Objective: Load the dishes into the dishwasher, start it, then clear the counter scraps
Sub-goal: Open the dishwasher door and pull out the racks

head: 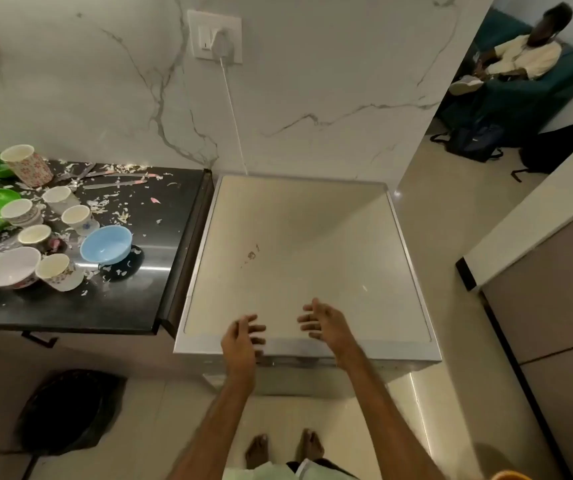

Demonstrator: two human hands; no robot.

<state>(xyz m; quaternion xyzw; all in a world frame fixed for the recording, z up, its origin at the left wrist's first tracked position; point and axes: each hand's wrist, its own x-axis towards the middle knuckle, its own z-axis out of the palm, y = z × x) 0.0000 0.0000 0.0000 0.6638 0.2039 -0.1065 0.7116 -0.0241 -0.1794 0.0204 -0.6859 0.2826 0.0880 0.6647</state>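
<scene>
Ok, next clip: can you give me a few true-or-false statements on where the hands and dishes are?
1. The left hand and right hand are over the dishwasher, holding nothing. True.
2. The blue bowl sits on the dishwasher. False: the blue bowl stands on the counter.
3. Scraps litter the counter. True.
4. The black bin stands on the counter. False: the black bin is on the floor.
</scene>
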